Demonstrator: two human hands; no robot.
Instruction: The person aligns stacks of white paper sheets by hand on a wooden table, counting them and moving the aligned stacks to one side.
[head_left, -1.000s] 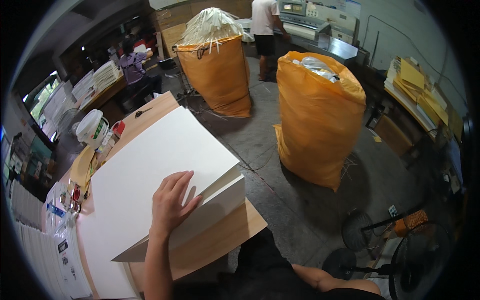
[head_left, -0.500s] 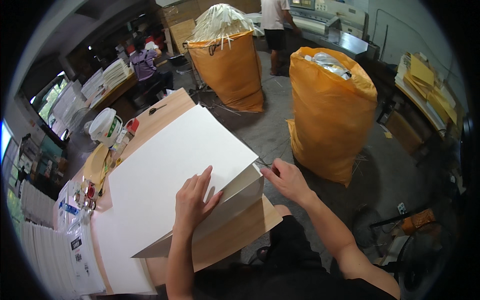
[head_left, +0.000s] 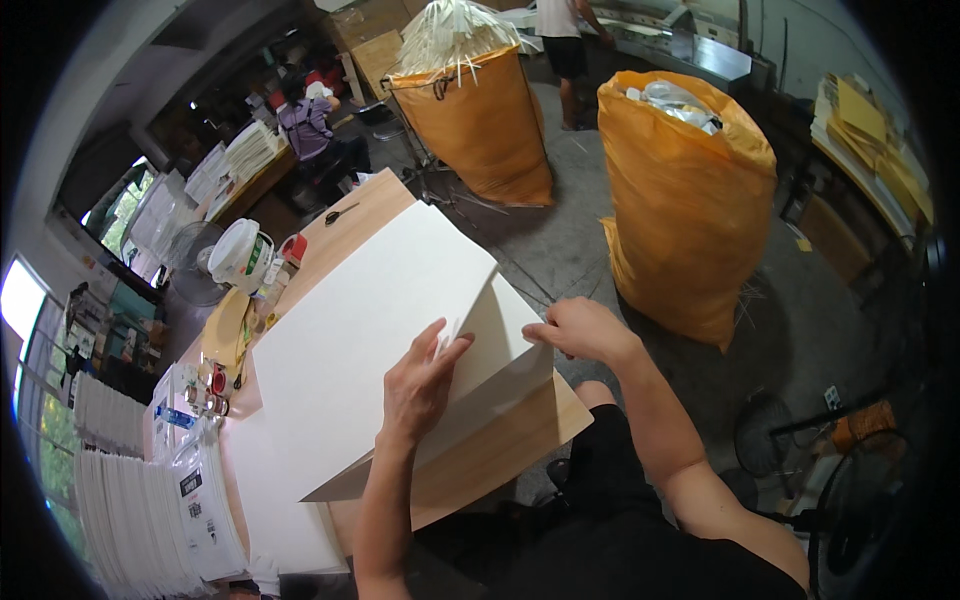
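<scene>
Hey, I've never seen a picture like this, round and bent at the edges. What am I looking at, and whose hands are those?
The picture comes from a wide fisheye camera worn on a person's head, looking down, so straight edges curve. There is no machine: the two bare arms rising from the bottom belong to the wearer. The left hand presses flat on a stack of large white sheets on a wooden table. The right hand pinches the lifted edge of the top sheet, folding it upward. At the table's far left sit a white bucket, small bottles and paper stacks. Behind stand two full orange sacks, and other people work farther back.
</scene>
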